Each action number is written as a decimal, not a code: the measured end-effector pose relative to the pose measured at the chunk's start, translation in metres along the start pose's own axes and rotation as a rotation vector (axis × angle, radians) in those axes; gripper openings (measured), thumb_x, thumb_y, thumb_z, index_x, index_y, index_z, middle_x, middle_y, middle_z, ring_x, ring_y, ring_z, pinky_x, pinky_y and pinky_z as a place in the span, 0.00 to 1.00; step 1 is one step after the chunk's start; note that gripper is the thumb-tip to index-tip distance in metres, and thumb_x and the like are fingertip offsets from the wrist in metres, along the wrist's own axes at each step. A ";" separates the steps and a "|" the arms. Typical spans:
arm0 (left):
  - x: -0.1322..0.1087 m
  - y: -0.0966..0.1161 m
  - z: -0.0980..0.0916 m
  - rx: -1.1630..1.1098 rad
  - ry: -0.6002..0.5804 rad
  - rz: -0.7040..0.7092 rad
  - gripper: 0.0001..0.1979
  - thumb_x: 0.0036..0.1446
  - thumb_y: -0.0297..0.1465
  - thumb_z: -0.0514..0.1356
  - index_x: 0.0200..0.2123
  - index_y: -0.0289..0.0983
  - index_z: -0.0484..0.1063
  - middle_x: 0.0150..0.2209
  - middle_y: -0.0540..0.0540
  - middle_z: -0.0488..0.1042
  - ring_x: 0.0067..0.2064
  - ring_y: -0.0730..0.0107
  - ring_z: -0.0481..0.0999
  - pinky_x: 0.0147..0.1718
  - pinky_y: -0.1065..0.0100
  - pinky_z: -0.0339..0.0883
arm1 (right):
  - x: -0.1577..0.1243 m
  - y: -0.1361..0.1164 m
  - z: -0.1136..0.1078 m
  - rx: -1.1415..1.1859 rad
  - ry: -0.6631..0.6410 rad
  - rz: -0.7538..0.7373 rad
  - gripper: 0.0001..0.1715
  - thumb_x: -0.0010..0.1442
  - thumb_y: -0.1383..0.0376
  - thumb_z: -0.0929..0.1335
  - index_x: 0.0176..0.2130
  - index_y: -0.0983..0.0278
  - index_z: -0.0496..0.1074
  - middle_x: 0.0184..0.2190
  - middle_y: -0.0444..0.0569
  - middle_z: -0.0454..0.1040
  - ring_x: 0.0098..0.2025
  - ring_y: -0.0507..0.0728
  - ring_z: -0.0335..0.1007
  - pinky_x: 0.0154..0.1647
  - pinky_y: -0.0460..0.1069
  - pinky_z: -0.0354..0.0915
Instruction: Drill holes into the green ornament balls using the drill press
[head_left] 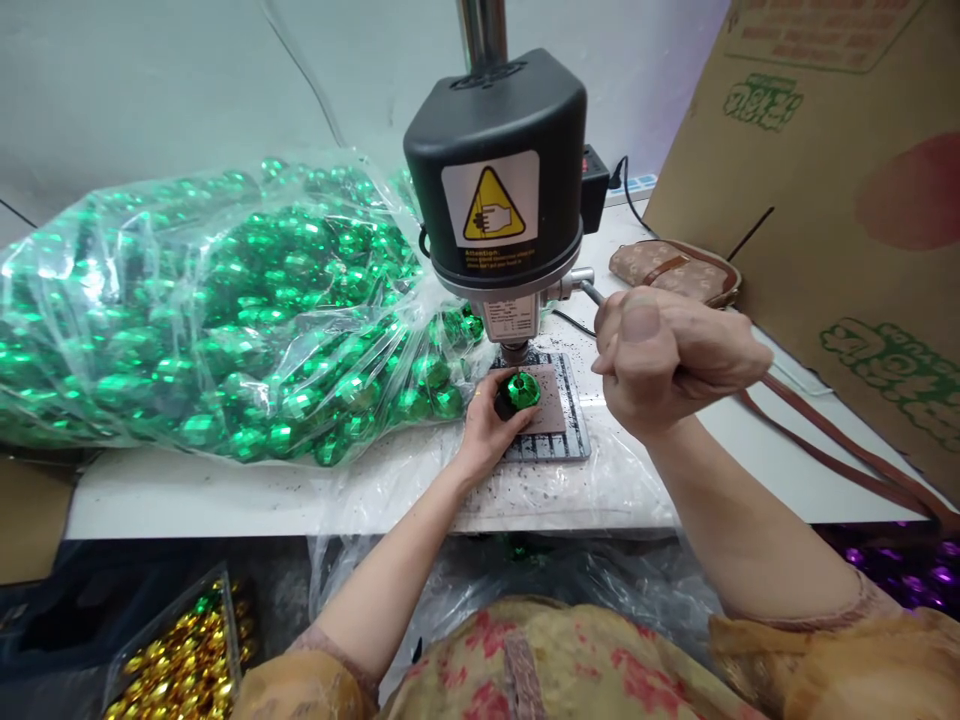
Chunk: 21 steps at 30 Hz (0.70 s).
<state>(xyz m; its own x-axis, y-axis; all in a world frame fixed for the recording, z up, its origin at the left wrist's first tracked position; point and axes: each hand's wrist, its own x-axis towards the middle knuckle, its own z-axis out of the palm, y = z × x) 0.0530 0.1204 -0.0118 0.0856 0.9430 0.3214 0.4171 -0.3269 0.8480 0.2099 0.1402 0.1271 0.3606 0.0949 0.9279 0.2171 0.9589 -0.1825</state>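
Note:
A shiny green faceted ball (524, 391) with a dark hole on top is held by my left hand (489, 415), thumb and fingers curled round its sides. It sits just in front of and below the chuck (516, 352) of a small black drill press (495, 170), over a brown pad (551, 400) on the grey slotted base (577, 440). My right hand (667, 350) is closed round the metal feed lever (592, 293) at the press's right side. Dark shavings are scattered over the base and the table around it.
A clear plastic bag (225, 310) full of green balls lies left of the press. A patterned purse (675, 272) with a brown strap and a large cardboard box (832, 200) stand at the right. Gold balls (180, 660) and purple balls (907, 570) are below the white table (225, 500).

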 end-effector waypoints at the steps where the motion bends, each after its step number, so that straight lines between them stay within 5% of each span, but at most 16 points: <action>1: 0.000 0.000 0.000 0.000 -0.002 -0.002 0.28 0.53 0.35 0.72 0.55 0.40 0.69 0.53 0.41 0.77 0.55 0.55 0.77 0.57 0.54 0.70 | -0.001 0.001 0.000 0.001 -0.004 -0.009 0.30 0.65 0.65 0.66 0.15 0.63 0.54 0.10 0.37 0.49 0.13 0.45 0.47 0.15 0.48 0.46; 7: 0.000 -0.001 0.001 -0.021 -0.002 -0.011 0.28 0.53 0.35 0.72 0.55 0.38 0.69 0.53 0.40 0.76 0.55 0.54 0.76 0.57 0.54 0.69 | -0.006 0.006 -0.001 0.053 0.014 -0.099 0.28 0.62 0.72 0.67 0.16 0.63 0.52 0.12 0.36 0.51 0.13 0.44 0.49 0.15 0.46 0.47; 12: -0.002 -0.002 0.001 -0.045 0.004 -0.012 0.28 0.53 0.36 0.72 0.56 0.40 0.69 0.53 0.41 0.76 0.55 0.55 0.76 0.57 0.55 0.69 | -0.012 0.004 -0.008 0.133 -0.098 -0.157 0.26 0.59 0.77 0.66 0.17 0.63 0.54 0.13 0.35 0.53 0.13 0.43 0.51 0.15 0.46 0.50; 21: -0.008 0.005 0.000 0.120 0.151 0.061 0.26 0.52 0.38 0.72 0.52 0.40 0.71 0.49 0.42 0.78 0.51 0.57 0.79 0.51 0.56 0.73 | 0.043 -0.016 0.016 0.019 -0.034 0.231 0.27 0.65 0.66 0.69 0.17 0.63 0.61 0.13 0.38 0.57 0.16 0.43 0.51 0.19 0.47 0.51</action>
<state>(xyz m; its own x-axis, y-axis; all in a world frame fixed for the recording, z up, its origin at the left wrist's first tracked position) 0.0546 0.1118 -0.0104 -0.0191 0.8987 0.4382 0.5213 -0.3651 0.7713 0.2074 0.1329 0.1754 0.3682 0.3208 0.8726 0.1156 0.9155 -0.3853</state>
